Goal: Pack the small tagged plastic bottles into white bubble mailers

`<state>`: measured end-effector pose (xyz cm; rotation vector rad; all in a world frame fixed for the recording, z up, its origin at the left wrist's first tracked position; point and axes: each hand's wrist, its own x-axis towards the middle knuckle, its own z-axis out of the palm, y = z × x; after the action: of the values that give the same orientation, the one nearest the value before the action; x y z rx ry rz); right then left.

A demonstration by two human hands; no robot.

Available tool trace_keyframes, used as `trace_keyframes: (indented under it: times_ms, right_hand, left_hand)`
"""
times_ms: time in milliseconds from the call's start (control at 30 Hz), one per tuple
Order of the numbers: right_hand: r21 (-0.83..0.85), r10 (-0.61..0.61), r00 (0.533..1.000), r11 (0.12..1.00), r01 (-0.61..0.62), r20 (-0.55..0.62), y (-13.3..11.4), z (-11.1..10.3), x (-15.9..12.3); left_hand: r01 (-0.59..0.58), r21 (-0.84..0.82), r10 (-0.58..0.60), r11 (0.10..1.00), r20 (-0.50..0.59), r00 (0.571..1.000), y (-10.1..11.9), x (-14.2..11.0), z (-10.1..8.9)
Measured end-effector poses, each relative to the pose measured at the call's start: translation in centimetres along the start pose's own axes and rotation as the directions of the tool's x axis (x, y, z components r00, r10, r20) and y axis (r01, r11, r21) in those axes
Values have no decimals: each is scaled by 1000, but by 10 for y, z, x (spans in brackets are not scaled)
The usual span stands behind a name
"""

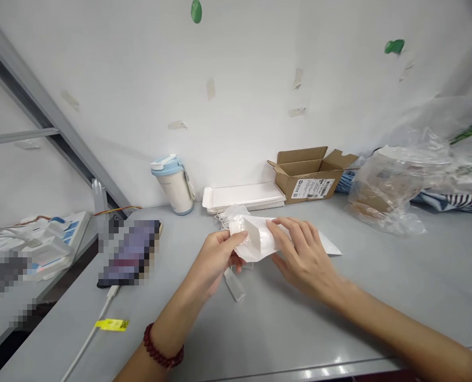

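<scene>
Both hands hold a white paper envelope (253,237) above the middle of the grey table. My left hand (219,254) is closed on its left end, the thumb pressing on top by the mouth. My right hand (299,249) grips the body from above with curved fingers. Crumpled, whitish translucent material shows at the envelope's mouth; what it is I cannot make out. A pointed white corner (330,245) sticks out beyond my right hand. Below the envelope lies a small clear plastic piece (235,285). Behind it are thin white cords (222,219), partly hidden.
A stack of flat white envelopes (244,196) lies by the wall, beside an open cardboard box (307,175). Further left stand a blue-lidded cup (174,185) and a blurred phone (130,254) on a white cable (87,339). Clear plastic bags (395,185) sit at right, a power strip (67,246) far left.
</scene>
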<state>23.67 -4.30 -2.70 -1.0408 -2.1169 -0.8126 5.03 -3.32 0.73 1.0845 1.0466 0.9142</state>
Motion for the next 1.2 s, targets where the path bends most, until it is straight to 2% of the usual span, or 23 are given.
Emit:
trace_keyframes:
  times_ms: [100, 233, 333, 433, 600, 700, 800, 900, 967, 1033, 1100, 1133, 1200]
  right_hand:
    - [33, 0, 1000, 999, -1, 30, 0, 3, -2]
    - [109, -6, 1000, 994, 8, -16, -2, 6, -5]
    - [114, -16, 998, 993, 24, -66, -4, 6, -6]
    - [103, -14, 998, 994, 21, -68, -4, 6, -4]
    - [91, -24, 997, 995, 31, -78, -2, 3, -1]
    - [105, -33, 992, 993, 46, -121, -1, 3, 0]
    - [103, -27, 986, 994, 45, -166, 2, 4, 0]
    - [75, -31, 980, 996, 46, -199, 9, 4, 2]
    - [48, -33, 977, 998, 44, -212, 13, 3, 2]
    - [26, -42, 973, 998, 50, -227, 16, 2, 3]
    - [26, -56, 968, 998, 64, -246, 18, 1, 4]
    - [37, -62, 965, 997, 73, -254, 20, 1, 4]
    - [74, -61, 962, 994, 84, -268, 24, 1, 5]
  left_hand:
    - [-4, -26, 4, 1000, 1, 1000, -1, 0, -1]
    - [7, -25, -8, 1000, -37, 999, 0, -2, 0]
    - [8, -25, -8, 1000, -2, 1000, 1, -2, 1]
    - [-11, -11, 11, 1000, 40, 999, 2, -2, 1]
    - [-38, 38, 39, 999, -20, 999, 3, 0, -1]
    - [-75, 60, 79, 995, -55, 995, 2, 2, -2]
    - [-176, 141, 192, 974, -103, 976, 1, 1, 1]
    - [-317, 366, 387, 875, -134, 912, -5, -1, 6]
    - [-410, 545, 552, 732, -120, 825, -10, -1, 8]
    - [-490, 678, 701, 548, -53, 711, -16, 1, 9]
    - [-558, 736, 790, 384, 51, 611, -21, 4, 9]
    - [-589, 739, 806, 327, 108, 582, -23, 7, 9]
    - [-644, 718, 795, 264, 217, 567, -23, 13, 12]
